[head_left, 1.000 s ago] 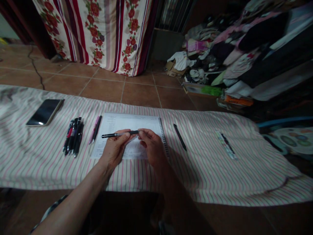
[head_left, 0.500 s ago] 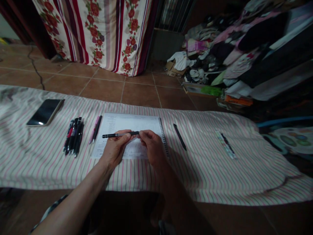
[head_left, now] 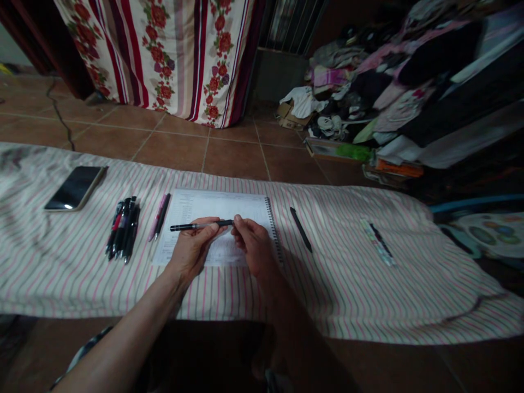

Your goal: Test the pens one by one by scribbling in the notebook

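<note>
A black pen with a clear middle section lies nearly level above a spiral notebook. My left hand is closed round its middle, thumb on top. At the pen's right end, the thumb and fingers of my right hand pinch the tip; the tip itself is partly hidden. The notebook's page carries faint print, too small to read. Left of it lie a pink pen and a black pen, side by side. Another black pen rests right of the spiral binding.
A bundle of several pens and a smartphone lie to the left on the striped cloth. Toward the right is a slim clear packet with a dark pen-like item. Beyond are a floral curtain and piled clothes.
My right thumb has shifted slightly up at the pen's right end, its fingers curling. The pen and my left hand have hardly moved.
</note>
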Tool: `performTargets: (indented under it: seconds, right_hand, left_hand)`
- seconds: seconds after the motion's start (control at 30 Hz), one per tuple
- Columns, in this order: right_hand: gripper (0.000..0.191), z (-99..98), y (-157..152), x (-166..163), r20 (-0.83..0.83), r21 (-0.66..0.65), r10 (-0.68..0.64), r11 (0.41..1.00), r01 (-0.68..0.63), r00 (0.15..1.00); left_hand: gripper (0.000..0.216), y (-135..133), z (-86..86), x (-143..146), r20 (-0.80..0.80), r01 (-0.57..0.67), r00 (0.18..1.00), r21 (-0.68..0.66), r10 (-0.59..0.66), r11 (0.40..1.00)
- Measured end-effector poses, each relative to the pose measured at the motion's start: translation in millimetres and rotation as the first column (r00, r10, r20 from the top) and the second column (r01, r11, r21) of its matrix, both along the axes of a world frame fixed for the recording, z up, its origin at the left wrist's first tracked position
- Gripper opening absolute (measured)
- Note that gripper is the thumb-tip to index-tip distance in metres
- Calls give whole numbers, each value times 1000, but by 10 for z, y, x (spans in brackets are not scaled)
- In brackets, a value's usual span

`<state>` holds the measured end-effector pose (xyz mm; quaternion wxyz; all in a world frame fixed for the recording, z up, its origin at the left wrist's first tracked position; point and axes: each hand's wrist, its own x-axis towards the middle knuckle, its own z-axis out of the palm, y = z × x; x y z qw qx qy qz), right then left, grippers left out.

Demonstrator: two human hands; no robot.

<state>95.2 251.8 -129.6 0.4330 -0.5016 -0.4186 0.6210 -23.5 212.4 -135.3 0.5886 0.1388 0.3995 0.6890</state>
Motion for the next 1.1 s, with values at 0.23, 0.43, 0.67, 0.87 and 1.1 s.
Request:
performTargets:
  seconds: [0.23, 0.43, 0.67, 0.87, 1.1]
  right_hand:
    - [23, -62, 26, -14, 0, 105, -56, 993, 56, 998]
    - [37, 37, -28, -14, 14, 21, -21, 1000, 21, 1000]
    - [38, -5, 1, 20, 163, 79, 20, 996, -33, 986]
    - [21, -56, 19, 4, 89, 155, -32, 988, 18, 996]
    - [40, 140, -52, 28, -11, -12, 44, 999, -44, 999]
  left_hand:
    - [30, 6, 3, 6, -4, -6, 1000, -7, 6, 1000]
    - [28, 11, -18, -19, 0, -8, 1000, 3, 8, 1000]
    - [29, 4, 8, -3, -26, 21, 999, 14, -20, 1000]
    - [29, 6, 3, 2, 1, 9, 1000, 4, -9, 1000]
    - [24, 16, -14, -38, 20, -24, 1000, -23, 25, 999]
